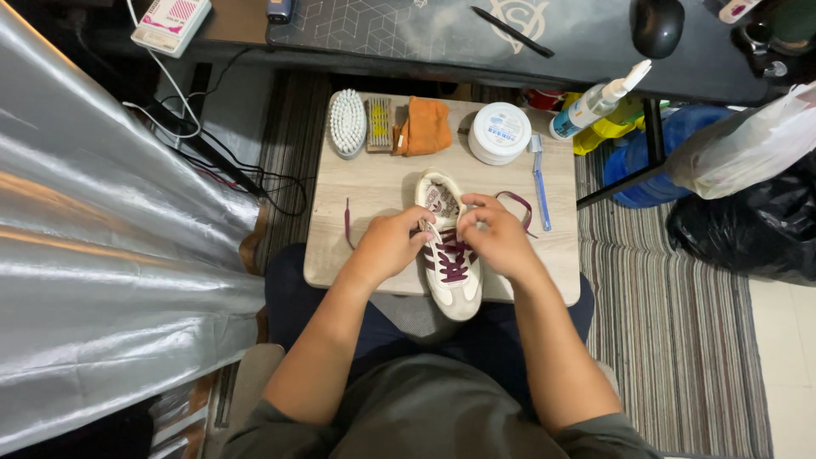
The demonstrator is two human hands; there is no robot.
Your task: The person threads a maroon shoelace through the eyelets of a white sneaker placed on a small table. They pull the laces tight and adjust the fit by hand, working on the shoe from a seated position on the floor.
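A white sneaker with maroon stripes and maroon laces lies on a small wooden table, toe toward me. My left hand grips the shoe's left side near the eyelets. My right hand pinches the maroon lace at the upper eyelets. One lace end loops out to the right of the shoe, the other trails on the table to the left.
At the table's back sit a white brush, a small brown brush, an orange cloth and a round white tub. A blue toothbrush lies at right. A spray bottle, bags and a striped rug lie right.
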